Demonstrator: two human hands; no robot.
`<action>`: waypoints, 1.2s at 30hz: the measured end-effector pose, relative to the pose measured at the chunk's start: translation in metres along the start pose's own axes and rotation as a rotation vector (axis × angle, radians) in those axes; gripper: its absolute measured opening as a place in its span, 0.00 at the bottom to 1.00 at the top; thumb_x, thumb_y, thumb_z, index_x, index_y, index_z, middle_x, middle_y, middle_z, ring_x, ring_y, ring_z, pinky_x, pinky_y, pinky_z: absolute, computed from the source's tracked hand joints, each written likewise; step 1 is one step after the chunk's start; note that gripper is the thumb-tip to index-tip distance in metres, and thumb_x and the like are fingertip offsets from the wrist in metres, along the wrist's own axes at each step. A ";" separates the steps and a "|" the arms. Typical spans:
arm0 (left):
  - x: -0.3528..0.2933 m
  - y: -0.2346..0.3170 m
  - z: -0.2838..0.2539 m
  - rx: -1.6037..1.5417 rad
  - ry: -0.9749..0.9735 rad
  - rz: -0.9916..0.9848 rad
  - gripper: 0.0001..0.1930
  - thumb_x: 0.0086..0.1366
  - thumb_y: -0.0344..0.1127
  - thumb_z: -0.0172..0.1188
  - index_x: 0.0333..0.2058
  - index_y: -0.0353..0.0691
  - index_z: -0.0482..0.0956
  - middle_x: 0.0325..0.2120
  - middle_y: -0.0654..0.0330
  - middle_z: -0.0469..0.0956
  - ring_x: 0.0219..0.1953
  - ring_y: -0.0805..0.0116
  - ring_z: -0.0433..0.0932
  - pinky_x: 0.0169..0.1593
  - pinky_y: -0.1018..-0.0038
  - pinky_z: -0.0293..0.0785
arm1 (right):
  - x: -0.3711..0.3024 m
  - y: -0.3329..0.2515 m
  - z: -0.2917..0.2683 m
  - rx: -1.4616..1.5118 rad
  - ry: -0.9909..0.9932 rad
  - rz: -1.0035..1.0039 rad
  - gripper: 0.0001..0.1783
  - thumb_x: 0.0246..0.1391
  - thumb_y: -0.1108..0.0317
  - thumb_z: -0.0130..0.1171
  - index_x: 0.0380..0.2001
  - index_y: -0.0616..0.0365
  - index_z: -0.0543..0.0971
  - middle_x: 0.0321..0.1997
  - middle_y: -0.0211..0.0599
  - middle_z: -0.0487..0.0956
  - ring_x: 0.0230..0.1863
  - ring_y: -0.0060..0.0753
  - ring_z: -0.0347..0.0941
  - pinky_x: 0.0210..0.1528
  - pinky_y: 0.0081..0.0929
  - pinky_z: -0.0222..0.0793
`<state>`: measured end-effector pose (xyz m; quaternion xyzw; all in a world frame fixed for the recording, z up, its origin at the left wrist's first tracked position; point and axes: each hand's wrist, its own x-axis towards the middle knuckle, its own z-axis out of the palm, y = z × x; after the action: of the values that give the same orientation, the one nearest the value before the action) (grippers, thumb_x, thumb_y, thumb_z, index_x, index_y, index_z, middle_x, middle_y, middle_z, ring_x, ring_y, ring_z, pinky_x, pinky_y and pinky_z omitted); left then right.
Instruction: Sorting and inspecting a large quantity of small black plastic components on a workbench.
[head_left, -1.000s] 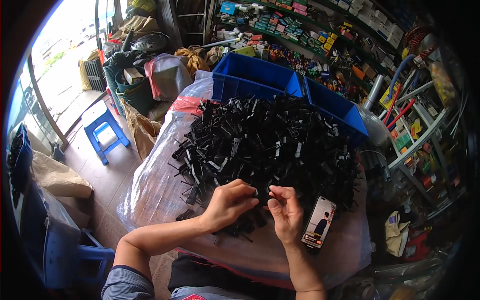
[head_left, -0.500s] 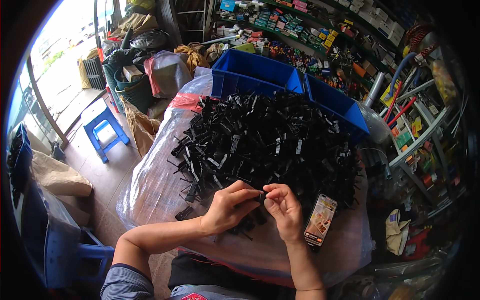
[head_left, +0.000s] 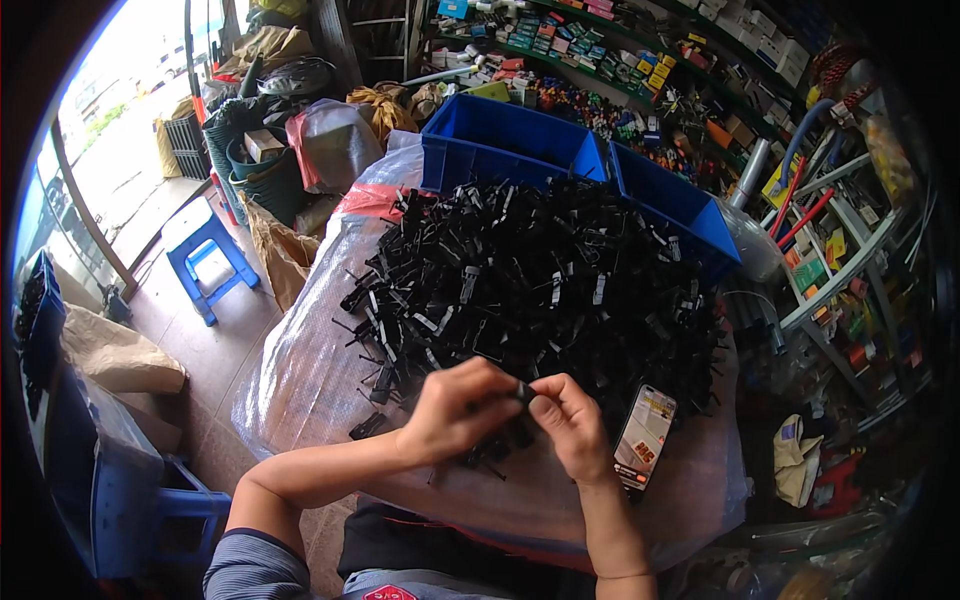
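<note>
Close together over the near edge of a large heap of black plastic parts (head_left: pixel 520 270), my two hands meet at a small dark piece (head_left: pixel 524 392). My right hand (head_left: pixel 572 425) pinches it between thumb and forefinger. From the other side my left hand (head_left: pixel 460 408) has its fingers curled against the same piece, a little blurred by motion. The piece's exact kind cannot be made out. A few loose black parts (head_left: pixel 490 462) lie below my hands. Beside my right hand rests a phone (head_left: pixel 645 437) with its screen lit.
Two blue plastic bins (head_left: pixel 510 172) stand behind the heap. Translucent woven sheeting (head_left: pixel 300 385) covers the work surface. A blue stool (head_left: pixel 207 255) is on the floor at left. Shelves with small boxes (head_left: pixel 600 60) line the back, and a metal rack (head_left: pixel 850 270) stands at right.
My left hand's fingers have shifted and closed in slightly around the dark piece. My right hand keeps its pinch almost in place. The phone's screen picture has changed.
</note>
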<state>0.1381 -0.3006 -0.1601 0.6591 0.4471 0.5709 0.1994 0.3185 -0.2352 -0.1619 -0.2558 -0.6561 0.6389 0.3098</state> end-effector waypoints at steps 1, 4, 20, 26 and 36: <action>-0.001 0.000 0.003 -0.303 0.088 -0.332 0.07 0.55 0.27 0.62 0.33 0.33 0.77 0.25 0.63 0.75 0.26 0.75 0.74 0.31 0.80 0.70 | -0.003 -0.012 0.008 -0.165 0.022 -0.063 0.18 0.53 0.66 0.59 0.44 0.64 0.71 0.39 0.33 0.76 0.44 0.20 0.70 0.46 0.19 0.65; 0.011 0.008 -0.005 -0.541 0.072 -0.636 0.07 0.58 0.33 0.60 0.30 0.34 0.77 0.19 0.68 0.73 0.22 0.81 0.69 0.27 0.84 0.65 | 0.002 -0.012 0.016 -0.901 0.172 -0.580 0.31 0.39 0.73 0.67 0.50 0.62 0.70 0.40 0.41 0.75 0.38 0.38 0.72 0.43 0.29 0.68; -0.004 -0.008 0.011 -0.261 0.018 -0.363 0.09 0.52 0.29 0.65 0.27 0.30 0.75 0.26 0.61 0.69 0.26 0.75 0.70 0.30 0.79 0.67 | 0.007 0.007 0.022 -1.002 0.270 -0.597 0.19 0.39 0.76 0.62 0.39 0.61 0.75 0.30 0.40 0.73 0.29 0.41 0.73 0.29 0.28 0.70; -0.006 0.004 0.008 -0.113 -0.027 -0.270 0.09 0.53 0.29 0.64 0.29 0.30 0.75 0.31 0.61 0.70 0.29 0.78 0.70 0.32 0.81 0.67 | 0.005 0.001 0.023 -0.918 0.264 -0.572 0.13 0.39 0.74 0.63 0.32 0.61 0.75 0.25 0.39 0.75 0.24 0.40 0.74 0.24 0.29 0.69; -0.005 -0.008 0.003 -0.131 0.057 -0.149 0.08 0.54 0.29 0.63 0.30 0.30 0.75 0.33 0.58 0.73 0.30 0.73 0.73 0.34 0.78 0.71 | 0.012 -0.018 0.022 -1.026 0.134 -0.461 0.16 0.39 0.70 0.65 0.34 0.60 0.75 0.33 0.40 0.74 0.39 0.43 0.70 0.40 0.34 0.68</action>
<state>0.1381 -0.2999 -0.1704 0.5928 0.4622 0.6012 0.2713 0.2956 -0.2419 -0.1427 -0.2635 -0.9004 0.1366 0.3182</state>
